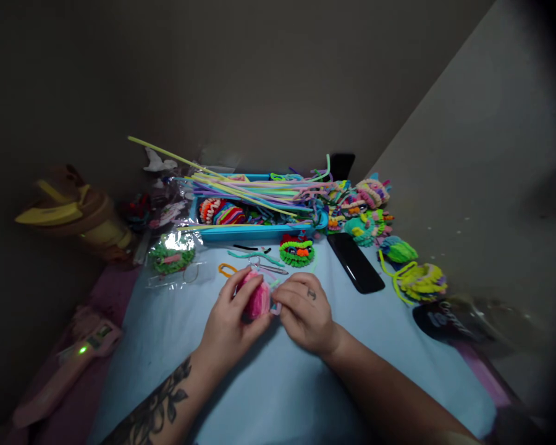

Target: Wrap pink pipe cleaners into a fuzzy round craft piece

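My left hand [227, 321] is closed around a small fuzzy pink piece [258, 300], which looks built from pipe cleaners. At the piece's right side, my right hand [308, 312] pinches the end of a pale lilac pipe cleaner [275, 308]. Both hands nearly meet over the pale blue cloth [278, 383]. Just beyond them lie a slim metal tool [274, 269] and an orange loop [227, 269]. Behind these sits a green fuzzy figure [297, 251] with a red top and an orange beak. My fingers hide part of the pink piece.
A blue tray [259, 233] piled with pipe cleaners [254, 186] stands at the back. Right of it are several fuzzy figures, a black phone [356, 262] and a dark cup [449, 318]. Leftward are a plastic bag [173, 256], a brown cup [104, 225] and a pink device [69, 371].
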Tool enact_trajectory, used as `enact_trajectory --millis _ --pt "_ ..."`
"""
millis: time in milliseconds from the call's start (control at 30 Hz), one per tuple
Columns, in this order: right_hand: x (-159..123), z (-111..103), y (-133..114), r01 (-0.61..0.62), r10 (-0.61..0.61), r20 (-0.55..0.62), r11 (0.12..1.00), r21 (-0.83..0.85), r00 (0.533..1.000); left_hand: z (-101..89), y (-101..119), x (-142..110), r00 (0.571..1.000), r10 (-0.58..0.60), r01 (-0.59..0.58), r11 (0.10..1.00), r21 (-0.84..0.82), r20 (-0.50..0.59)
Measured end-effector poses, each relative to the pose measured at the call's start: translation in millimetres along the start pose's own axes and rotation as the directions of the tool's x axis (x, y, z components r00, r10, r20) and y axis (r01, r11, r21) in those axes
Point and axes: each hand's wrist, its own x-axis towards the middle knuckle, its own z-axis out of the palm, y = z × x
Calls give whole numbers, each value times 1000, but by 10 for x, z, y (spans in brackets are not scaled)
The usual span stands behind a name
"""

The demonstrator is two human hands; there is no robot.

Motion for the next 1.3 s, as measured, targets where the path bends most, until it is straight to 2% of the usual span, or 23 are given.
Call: enact_trajectory --millis 133,300,400,500,633,700,767,867,933,1033,1133,1233,1300 --pt "14 0 -18 -83 79 -82 995 -48 994 -6 -2 -7 1000 11 -11 1000 4 3" --pt "31 -36 -15 -59 62 45 996 -61 997 5 -23 -9 1000 9 -9 1000 4 0" --pt "31 -55 7 -44 48 59 997 -67 997 14 -26 6 1000 -6 6 1000 -13 -24" --pt "29 -43 38 -82 83 21 996 -17 996 21 -22 18 1000 -24 24 999 -26 -17" --pt "39 15 48 -205 209 -35 974 101 977 31 -16 3 999 -32 32 999 -35 2" --pt "46 48 38 -309 318 -31 936 169 947 35 -14 -14 999 -35 36 999 -37 13" --pt "49 76 33 -427 439 11 868 256 899 39 -13 -24 999 -40 41 998 -45 27" --pt "44 92 52 -551 566 115 703 450 816 38 -14 -11 997 -68 70 994 -86 26" --pt "39 90 78 -604 622 174 592 534 764 32 -18 15 991 -131 132 982 -137 15" --pt "39 92 105 -653 658 217 541 530 721 20 -20 57 959 -282 281 916 -287 39" --pt "48 122 96 -676 658 249 539 503 710 11 7 79 900 -403 430 769 -472 163" --pt "54 159 70 -702 678 272 504 503 683 1 57 88 843 -453 532 624 -572 291" --pt "53 168 60 -708 687 280 480 518 671 -7 84 92 819 -468 565 550 -615 332"
